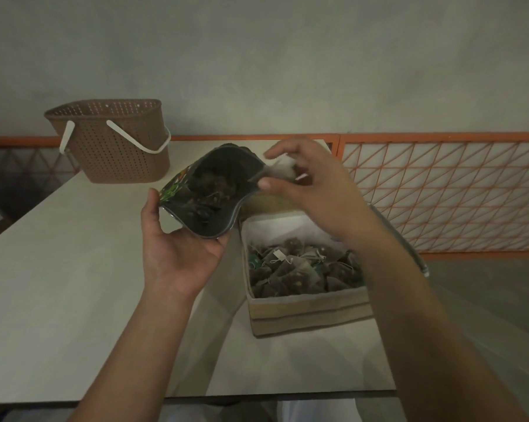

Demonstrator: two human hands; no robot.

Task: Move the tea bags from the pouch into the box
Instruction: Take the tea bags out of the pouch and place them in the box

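A tea bag (283, 167) leaves the pouch (210, 190), bound for the box (309, 306) on the table (59, 284).

The left hand (178, 254) cups the pouch's base; the right hand (310, 185), just beside its open mouth and above the box, pinches one bag. The bags look light, soft and tearable, best lifted by a corner or string. The pouch's print is illegible.

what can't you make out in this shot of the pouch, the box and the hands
Head view only:
- How many tea bags remain in the pouch: its inside is dark and deep.
- Print on the pouch: only a sliver shows at its left edge.
- What the right hand pinches: a blurred whitish thing, likely a tea bag.
- Right part of the box: the right forearm covers it.
- Inside the basket: its walls hide it.
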